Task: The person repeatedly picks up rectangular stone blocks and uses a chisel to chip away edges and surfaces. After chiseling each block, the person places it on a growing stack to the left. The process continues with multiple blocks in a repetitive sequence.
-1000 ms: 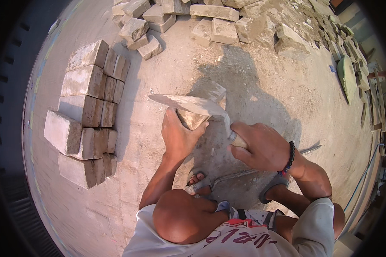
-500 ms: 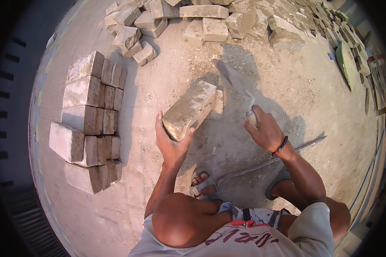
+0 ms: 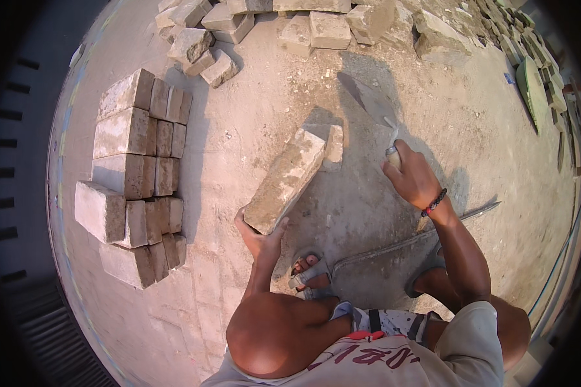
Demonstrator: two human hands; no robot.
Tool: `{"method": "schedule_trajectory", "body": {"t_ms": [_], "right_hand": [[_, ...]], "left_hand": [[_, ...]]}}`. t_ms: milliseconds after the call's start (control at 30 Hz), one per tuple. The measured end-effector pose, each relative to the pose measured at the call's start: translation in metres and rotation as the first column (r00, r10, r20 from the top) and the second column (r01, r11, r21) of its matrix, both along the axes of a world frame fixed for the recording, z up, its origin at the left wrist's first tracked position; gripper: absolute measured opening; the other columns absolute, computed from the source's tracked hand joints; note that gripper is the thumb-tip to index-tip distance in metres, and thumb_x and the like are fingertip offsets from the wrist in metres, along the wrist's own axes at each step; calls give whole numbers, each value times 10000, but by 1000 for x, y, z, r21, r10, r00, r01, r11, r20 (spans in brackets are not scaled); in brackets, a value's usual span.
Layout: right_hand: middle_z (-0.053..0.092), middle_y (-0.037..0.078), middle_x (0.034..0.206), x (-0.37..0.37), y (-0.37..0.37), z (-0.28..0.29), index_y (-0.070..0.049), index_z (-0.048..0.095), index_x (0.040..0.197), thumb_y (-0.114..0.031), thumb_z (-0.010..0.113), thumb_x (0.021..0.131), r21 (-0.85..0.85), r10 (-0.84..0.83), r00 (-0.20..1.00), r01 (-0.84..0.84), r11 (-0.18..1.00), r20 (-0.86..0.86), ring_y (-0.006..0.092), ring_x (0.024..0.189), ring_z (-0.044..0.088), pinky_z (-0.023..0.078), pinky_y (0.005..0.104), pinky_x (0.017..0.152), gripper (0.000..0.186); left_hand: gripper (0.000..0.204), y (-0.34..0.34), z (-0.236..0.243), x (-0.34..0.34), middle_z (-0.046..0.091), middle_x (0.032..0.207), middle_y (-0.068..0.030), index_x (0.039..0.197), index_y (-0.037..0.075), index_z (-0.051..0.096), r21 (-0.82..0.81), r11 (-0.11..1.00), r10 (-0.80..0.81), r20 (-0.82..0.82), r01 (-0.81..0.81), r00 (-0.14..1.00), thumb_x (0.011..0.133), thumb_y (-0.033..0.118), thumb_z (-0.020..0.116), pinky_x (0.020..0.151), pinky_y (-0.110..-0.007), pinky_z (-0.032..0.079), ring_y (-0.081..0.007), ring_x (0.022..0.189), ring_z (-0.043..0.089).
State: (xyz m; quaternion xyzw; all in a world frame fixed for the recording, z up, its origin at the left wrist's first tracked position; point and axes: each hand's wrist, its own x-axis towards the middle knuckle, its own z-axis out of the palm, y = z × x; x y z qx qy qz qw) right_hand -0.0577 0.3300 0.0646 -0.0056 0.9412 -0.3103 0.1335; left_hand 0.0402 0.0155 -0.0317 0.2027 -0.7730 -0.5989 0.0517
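A long, dirt-crusted brick [image 3: 284, 180] slants up and to the right in front of me. My left hand [image 3: 263, 235] grips its near end, thumb on one side and fingers on the other. Beyond the far end of that brick, a smaller block [image 3: 332, 147] lies on the ground, partly covered by it. My right hand [image 3: 412, 174] is wrapped round the handle of a pointed trowel [image 3: 366, 97], apart from the brick. The trowel's blade points away to the upper left, over its own shadow.
Stacked bricks [image 3: 119, 174] stand in rows on the left. A heap of loose bricks [image 3: 329, 29] lies at the far side, with more rubble [image 3: 516, 32] at far right beside a green curved sheet [image 3: 529, 93]. A thin bar [image 3: 419, 237] lies near my sandalled foot [image 3: 310, 274].
The brick's near end has come lower and closer to me, along with my left hand. My right hand and the trowel have shifted slightly right and away from me.
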Motion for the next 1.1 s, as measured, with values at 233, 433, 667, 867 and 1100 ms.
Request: {"method": "schedule_trajectory", "body": {"t_ms": [233,433,667,867,1100], "right_hand": [[637,295,799,26,-43,28,63,520,1122,-239,612,901,-380,90,996,-73,922,26,472,818,644,487,501,711,386],[626,289,776,42,-41,-58,46,518,1049,-303,611,910,-83,206,953,-192,978,222,489,782,629,489,493,663,387],[630,316,808,32,-56,-12,67,517,1059,-253,608,887,-259,185,955,-123,958,233,506,817,622,493,532,715,375],[642,296,826,28,-38,-53,33,515,1078,-257,604,896,-261,173,955,-108,959,243,496,819,630,490,530,715,354],[630,284,802,58,-57,-26,26,515,1072,-242,607,903,-367,239,939,-138,920,248,488,794,626,484,531,690,331]], "left_hand": [[875,-43,-73,10,447,1297,-167,1343,-10,318,-240,958,-172,-48,155,984,644,-23,845,1064,-392,394,-268,1209,487],[855,-42,-68,3,425,1344,-174,1342,-6,326,-188,964,-175,88,189,981,657,-14,839,1088,-390,369,-273,1255,457],[946,-55,-41,-7,409,1366,-245,1367,-20,343,-544,750,-361,139,376,922,610,95,898,1103,-474,326,-393,1297,405],[951,-12,10,-33,465,1318,-205,1428,-9,332,-722,514,-460,225,464,859,672,151,886,1084,-484,313,-350,1246,435],[876,4,11,-51,519,1261,-201,1404,22,403,-637,573,-465,266,516,845,692,226,871,1048,-481,319,-380,1192,454]]}}
